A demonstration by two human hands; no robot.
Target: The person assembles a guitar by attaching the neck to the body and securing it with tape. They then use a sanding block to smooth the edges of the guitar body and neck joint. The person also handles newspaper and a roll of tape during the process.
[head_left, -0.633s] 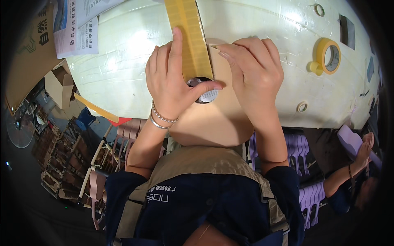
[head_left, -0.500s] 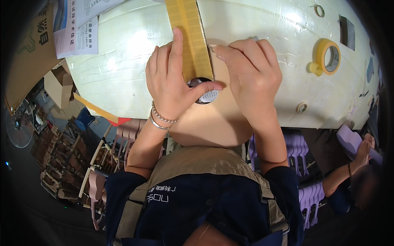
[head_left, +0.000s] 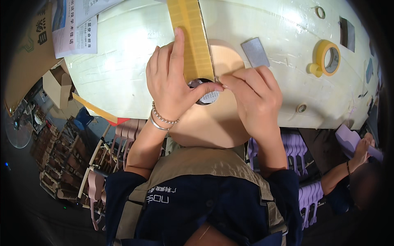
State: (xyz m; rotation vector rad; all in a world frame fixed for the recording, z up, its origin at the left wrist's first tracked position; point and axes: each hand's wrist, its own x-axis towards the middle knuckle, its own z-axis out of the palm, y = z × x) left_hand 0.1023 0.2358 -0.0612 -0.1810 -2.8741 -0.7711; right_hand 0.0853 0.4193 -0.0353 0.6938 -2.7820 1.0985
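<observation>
A big roll of tan tape (head_left: 213, 123) lies flat at the near edge of the white table (head_left: 123, 74), partly over the edge toward my body. My left hand (head_left: 172, 82) grips a yellow cardboard strip (head_left: 191, 37) that runs from the roll's core up and away; its index finger lies along the strip and its thumb reaches into the core hole. My right hand (head_left: 254, 98) rests on the roll's right side, fingertips pinched at the core next to the left thumb. What lies between the right fingertips is hidden.
A grey rectangular pad (head_left: 255, 52) lies just beyond the roll. A smaller yellow tape roll (head_left: 326, 57) sits at the right. Printed paper sheets (head_left: 76, 28) lie at the left corner. Purple pieces (head_left: 295, 143) are stacked under the table; another person's arm (head_left: 349, 164) reaches in at the right.
My right hand has slid down and to the right over the roll, uncovering the grey pad. The left hand stays on the strip.
</observation>
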